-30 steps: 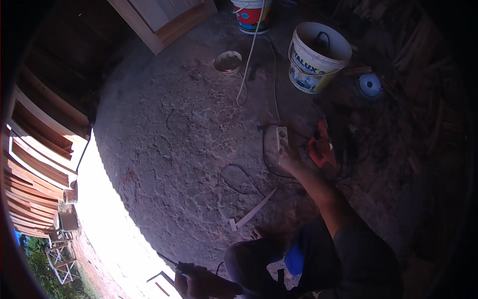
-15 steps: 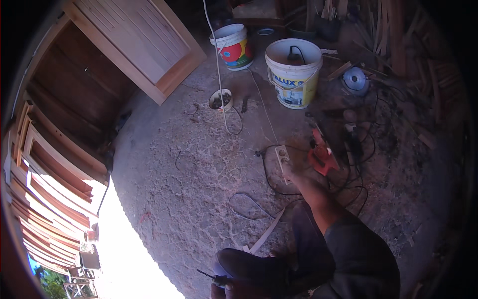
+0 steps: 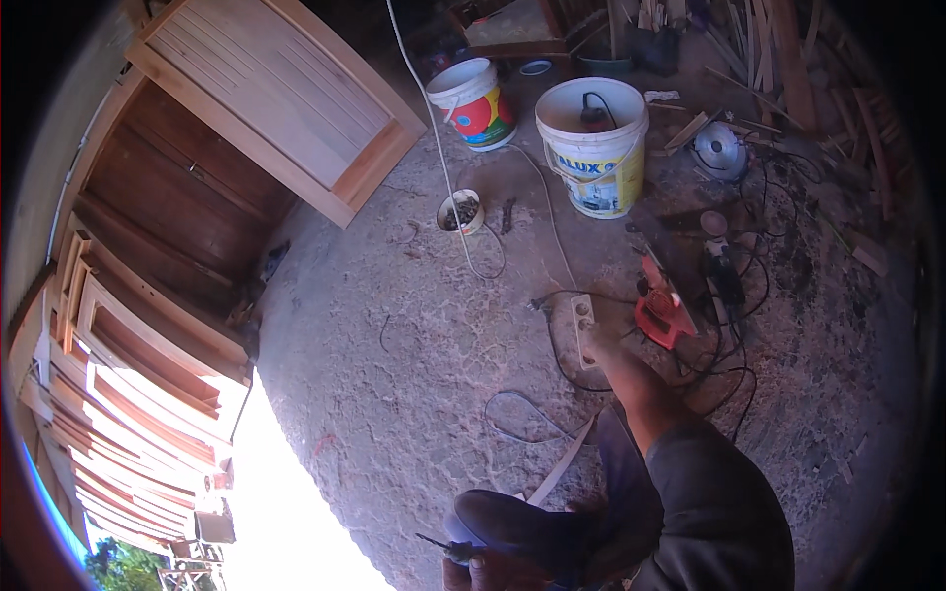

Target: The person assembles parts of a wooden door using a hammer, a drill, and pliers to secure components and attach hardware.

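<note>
My right hand [image 3: 603, 345] reaches down to a white power strip [image 3: 583, 313] on the floor and covers part of its sockets. Its fingers are blurred, so I cannot see whether they grip a plug or the strip itself. At the lower edge my left hand [image 3: 477, 571] is closed around a drill [image 3: 459, 552] near its chuck, by my bent knee. A thin dark bit [image 3: 432, 541] sticks out of the chuck to the left. The rest of the drill is hidden.
Right of the strip lies a red power tool [image 3: 662, 313] among tangled black cords. Beyond stand a white-yellow bucket [image 3: 596, 148], a colourful bucket [image 3: 473, 106] and a small tub [image 3: 460, 212]. A circular metal disc [image 3: 720, 151] lies farther right. A wooden door panel [image 3: 286, 89] leans at upper left.
The view has shifted, so the floor things appear a little farther right and lower. My right hand stays at the power strip, and my left hand still holds the drill.
</note>
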The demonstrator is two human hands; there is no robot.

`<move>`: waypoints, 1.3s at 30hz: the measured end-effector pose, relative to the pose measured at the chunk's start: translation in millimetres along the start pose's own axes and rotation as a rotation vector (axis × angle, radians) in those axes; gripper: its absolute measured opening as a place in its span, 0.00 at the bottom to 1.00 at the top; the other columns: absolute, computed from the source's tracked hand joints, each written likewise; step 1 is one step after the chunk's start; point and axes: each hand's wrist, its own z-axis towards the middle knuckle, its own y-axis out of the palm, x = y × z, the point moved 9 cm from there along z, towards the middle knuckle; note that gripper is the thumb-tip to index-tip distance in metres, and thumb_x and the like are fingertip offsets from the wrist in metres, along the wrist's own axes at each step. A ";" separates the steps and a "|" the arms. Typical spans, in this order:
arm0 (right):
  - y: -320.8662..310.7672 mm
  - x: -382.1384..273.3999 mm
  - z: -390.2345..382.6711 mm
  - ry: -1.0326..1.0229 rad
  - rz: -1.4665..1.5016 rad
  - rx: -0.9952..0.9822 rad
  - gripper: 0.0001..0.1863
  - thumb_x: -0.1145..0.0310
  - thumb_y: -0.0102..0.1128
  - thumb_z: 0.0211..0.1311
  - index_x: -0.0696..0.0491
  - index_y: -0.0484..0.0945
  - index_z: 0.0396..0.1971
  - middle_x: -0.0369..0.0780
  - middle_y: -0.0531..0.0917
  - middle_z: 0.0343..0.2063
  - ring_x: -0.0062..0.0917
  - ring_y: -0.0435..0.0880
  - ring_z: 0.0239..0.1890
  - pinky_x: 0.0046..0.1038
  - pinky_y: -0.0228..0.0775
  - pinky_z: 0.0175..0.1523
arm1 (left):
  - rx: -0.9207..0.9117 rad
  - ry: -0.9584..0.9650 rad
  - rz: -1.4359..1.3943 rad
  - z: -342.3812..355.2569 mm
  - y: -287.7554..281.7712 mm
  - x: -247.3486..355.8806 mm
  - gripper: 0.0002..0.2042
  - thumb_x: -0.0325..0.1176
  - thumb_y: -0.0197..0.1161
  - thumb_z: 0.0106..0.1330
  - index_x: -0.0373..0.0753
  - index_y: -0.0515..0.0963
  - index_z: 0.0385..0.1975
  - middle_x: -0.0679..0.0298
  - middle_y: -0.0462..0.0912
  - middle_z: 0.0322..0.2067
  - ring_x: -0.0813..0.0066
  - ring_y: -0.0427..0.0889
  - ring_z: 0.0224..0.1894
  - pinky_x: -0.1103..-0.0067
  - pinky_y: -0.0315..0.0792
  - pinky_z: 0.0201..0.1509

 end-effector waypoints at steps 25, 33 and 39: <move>-50.7 -105.2 -88.5 -0.498 -0.147 -0.010 0.19 0.51 0.61 0.60 0.52 0.84 0.39 0.45 0.87 0.38 0.41 0.87 0.44 0.41 0.79 0.44 | -0.087 0.034 -0.026 37.8 51.0 7.5 0.17 0.44 0.62 0.70 0.34 0.73 0.42 0.63 0.76 0.33 0.74 0.75 0.37 0.75 0.71 0.42; -51.2 -42.4 -221.0 -0.946 0.057 -0.397 0.24 0.51 0.50 0.68 0.52 0.79 0.18 0.49 0.81 0.20 0.47 0.83 0.28 0.45 0.74 0.36 | -0.148 -0.025 -0.073 77.5 77.4 -9.7 0.23 0.53 0.62 0.68 0.34 0.73 0.38 0.66 0.76 0.26 0.79 0.74 0.28 0.80 0.69 0.31; -110.6 10.6 -100.6 -0.593 -0.241 0.273 0.11 0.68 0.48 0.65 0.52 0.81 0.36 0.47 0.85 0.38 0.43 0.85 0.42 0.47 0.73 0.49 | -0.250 -0.153 -0.238 85.4 95.6 -13.6 0.18 0.46 0.63 0.69 0.34 0.74 0.39 0.67 0.77 0.27 0.81 0.74 0.28 0.80 0.70 0.32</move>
